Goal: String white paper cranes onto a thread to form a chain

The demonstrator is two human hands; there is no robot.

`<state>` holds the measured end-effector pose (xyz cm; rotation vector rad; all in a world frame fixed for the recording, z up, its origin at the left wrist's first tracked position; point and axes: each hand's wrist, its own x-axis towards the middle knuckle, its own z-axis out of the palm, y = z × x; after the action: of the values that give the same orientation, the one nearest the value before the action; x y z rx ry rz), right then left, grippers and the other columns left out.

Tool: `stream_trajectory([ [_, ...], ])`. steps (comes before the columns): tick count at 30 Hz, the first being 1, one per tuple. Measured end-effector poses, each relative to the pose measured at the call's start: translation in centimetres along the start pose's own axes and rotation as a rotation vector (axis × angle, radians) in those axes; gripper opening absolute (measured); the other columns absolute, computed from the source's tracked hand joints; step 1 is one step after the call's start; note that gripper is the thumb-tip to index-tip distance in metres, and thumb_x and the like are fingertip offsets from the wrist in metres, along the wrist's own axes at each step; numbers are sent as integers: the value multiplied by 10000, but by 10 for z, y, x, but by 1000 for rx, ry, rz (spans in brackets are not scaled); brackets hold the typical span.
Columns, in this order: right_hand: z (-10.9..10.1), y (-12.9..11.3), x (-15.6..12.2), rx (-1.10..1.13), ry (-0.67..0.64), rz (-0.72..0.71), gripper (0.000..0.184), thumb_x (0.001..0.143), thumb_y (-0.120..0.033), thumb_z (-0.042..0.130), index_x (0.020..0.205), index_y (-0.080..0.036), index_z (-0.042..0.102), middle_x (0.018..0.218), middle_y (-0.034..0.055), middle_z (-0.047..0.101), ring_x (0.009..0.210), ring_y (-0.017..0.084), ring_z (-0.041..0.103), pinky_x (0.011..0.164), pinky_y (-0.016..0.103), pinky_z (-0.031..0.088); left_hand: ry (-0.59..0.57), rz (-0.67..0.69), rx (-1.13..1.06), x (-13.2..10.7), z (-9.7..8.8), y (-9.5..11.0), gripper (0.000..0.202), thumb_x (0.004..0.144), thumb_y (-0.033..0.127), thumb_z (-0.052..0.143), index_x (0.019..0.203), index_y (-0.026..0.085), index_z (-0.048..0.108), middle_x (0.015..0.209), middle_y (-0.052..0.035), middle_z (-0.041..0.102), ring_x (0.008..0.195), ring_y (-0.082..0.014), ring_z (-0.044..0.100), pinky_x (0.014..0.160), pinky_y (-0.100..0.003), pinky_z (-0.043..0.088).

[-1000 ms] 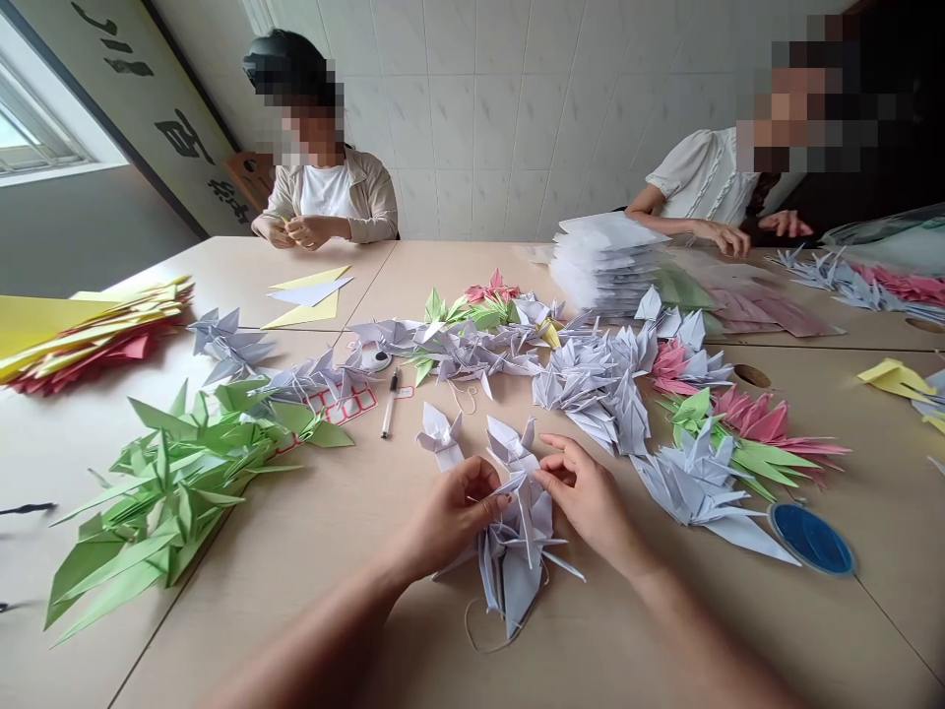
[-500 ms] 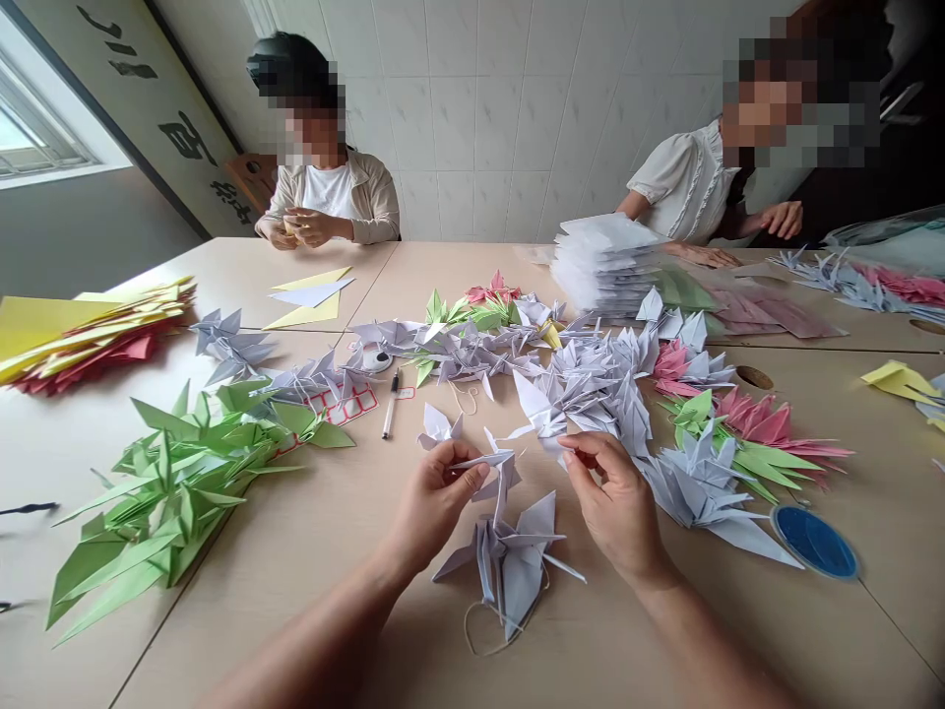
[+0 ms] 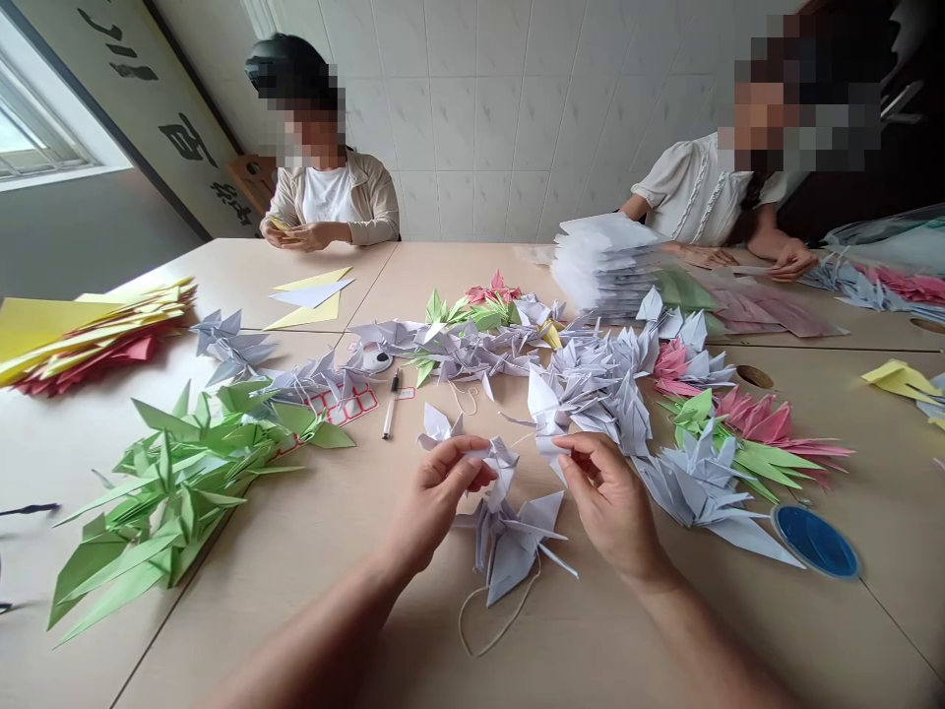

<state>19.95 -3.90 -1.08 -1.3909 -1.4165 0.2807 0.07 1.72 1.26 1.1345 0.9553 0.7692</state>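
Note:
My left hand (image 3: 449, 492) pinches a pale folded paper crane (image 3: 503, 465) by its edge, fingers closed. My right hand (image 3: 609, 497) is closed on another pale paper crane (image 3: 546, 418), whose wing points up toward the pile behind. A thin line, like thread, shows faintly between the two. Just below my hands, a cluster of pale cranes (image 3: 509, 551) hangs or rests over the table, with a loop of string (image 3: 472, 645) trailing from it. One more pale crane (image 3: 438, 427) lies just beyond my left hand.
Green cranes (image 3: 169, 483) lie at left, pale cranes (image 3: 598, 379) across the middle. A pen (image 3: 391, 406), a blue round lid (image 3: 816, 541), a stack of wrapped sheets (image 3: 605, 266) and yellow and red paper (image 3: 103, 330) are on the table (image 3: 295, 611). Two people sit opposite.
The crane in my right hand has turned more upright. The cluster below has shifted slightly and its string loop spread wider. Across the table, the right person's hand moved lower.

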Motion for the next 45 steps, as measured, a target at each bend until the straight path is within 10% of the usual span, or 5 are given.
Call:
stream_trajectory([
  [16,-4,-5,0,16,32,16,187,909,-136,547,1033,-251,625,987,33,616,895,160,605,778,273,508,-187,147,94,-4,2,-3,382,913,372,599,1263,231,540,1295,-86,633,1264,-228,537,976,-330,481],
  [24,-3,2,1,-14,-14,66,167,906,-166,539,996,-225,666,965,63,625,854,191,612,757,318,520,-226,404,579,-12,0,1,415,930,357,562,1320,228,503,1335,-93,609,1196,-245,576,1018,-383,453],
  [45,5,-1,0,107,-277,220,223,838,-122,483,831,-198,693,905,59,620,817,175,628,714,275,541,-246,476,696,-11,2,-3,372,981,280,471,1350,232,486,1314,-97,633,1176,-223,612,991,-339,490],
])
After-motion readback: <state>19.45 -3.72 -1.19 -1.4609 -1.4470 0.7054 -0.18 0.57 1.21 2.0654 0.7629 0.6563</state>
